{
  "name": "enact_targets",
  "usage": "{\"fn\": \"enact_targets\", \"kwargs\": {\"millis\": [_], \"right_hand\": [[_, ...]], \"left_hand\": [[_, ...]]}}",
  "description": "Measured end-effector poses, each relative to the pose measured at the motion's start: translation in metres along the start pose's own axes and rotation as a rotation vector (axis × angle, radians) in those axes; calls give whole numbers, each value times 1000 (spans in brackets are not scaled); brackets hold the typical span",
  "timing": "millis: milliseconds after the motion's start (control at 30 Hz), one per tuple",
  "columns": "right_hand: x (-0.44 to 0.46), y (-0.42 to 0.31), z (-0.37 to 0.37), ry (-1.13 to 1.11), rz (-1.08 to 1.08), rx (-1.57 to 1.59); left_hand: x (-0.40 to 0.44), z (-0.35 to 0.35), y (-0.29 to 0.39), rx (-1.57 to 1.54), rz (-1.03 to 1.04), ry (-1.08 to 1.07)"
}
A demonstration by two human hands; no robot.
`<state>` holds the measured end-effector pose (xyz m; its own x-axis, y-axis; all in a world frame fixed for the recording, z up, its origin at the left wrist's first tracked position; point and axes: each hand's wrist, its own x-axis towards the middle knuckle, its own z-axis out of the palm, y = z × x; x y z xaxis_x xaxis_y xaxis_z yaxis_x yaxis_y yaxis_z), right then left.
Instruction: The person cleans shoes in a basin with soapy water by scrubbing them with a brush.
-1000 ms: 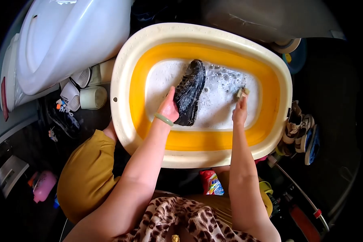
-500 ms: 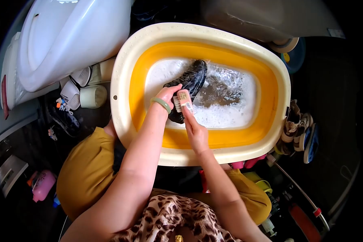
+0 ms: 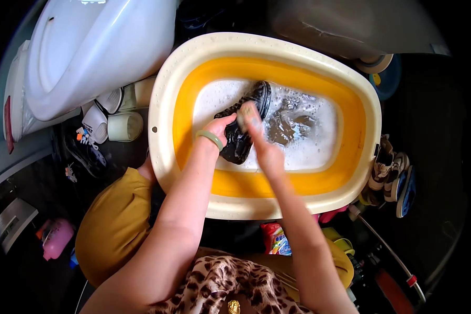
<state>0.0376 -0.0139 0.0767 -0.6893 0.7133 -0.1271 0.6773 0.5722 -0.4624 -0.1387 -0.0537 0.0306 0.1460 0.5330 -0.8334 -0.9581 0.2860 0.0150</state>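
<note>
A wet black shoe (image 3: 237, 148) lies tilted in the tub (image 3: 160, 99), its toe toward the far side. My left hand (image 3: 217, 130), with a pale green bangle at the wrist, is closed on the shoe's near left side. In my closed right hand (image 3: 268, 153) is a pink scrub brush (image 3: 250, 112), smeared by motion, over the middle of the shoe. The brush hides part of the shoe, and its bristles are too blurred to make out. White suds and dark water (image 3: 293, 125) surround the shoe.
A white basin (image 3: 104, 52) stands at the upper left, with several slippers (image 3: 124, 126) below it. More shoes (image 3: 392, 175) stand right of the tub. A red packet (image 3: 275, 239) lies by its near edge, and a pole (image 3: 387, 248) slants at the lower right.
My right hand and the brush have moved up and right across the shoe, and are now blurred. The red packet shows more. My left hand keeps its hold on the shoe.
</note>
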Motion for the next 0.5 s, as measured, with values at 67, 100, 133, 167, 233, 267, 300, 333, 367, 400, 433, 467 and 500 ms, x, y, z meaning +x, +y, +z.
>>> {"fn": "enact_targets", "kwargs": {"millis": [67,100,133,167,233,267,300,333,367,400,433,467,500], "right_hand": [[41,7,-11,-35,11,-49],[32,6,-2,13,-2,63],[27,4,8,71,-23,167],[9,-5,9,-86,31,142],[-39,-13,4,-222,-102,204],[-54,-13,-5,-276,-157,199],[-51,-4,-15,-350,-234,5],[-41,7,-25,-424,-314,-191],[-29,30,-6,-265,-345,-215],[-4,39,-3,-235,-299,-163],[27,30,-12,-160,-267,-139],[48,14,-21,-84,-232,-115],[46,12,-12,-69,-202,-73]], "left_hand": [[-14,13,5,0,90,0],[-17,9,5,18,51,-8],[-16,6,12,36,22,-28],[8,-9,11,103,88,64],[-6,3,13,192,128,174],[-22,10,15,179,88,174],[-14,-1,14,108,83,95],[6,-17,12,113,83,106],[31,-36,11,173,92,160],[31,-38,11,189,83,138],[32,-41,12,204,75,116],[18,-31,13,203,80,116],[4,-18,15,206,89,123]]}}
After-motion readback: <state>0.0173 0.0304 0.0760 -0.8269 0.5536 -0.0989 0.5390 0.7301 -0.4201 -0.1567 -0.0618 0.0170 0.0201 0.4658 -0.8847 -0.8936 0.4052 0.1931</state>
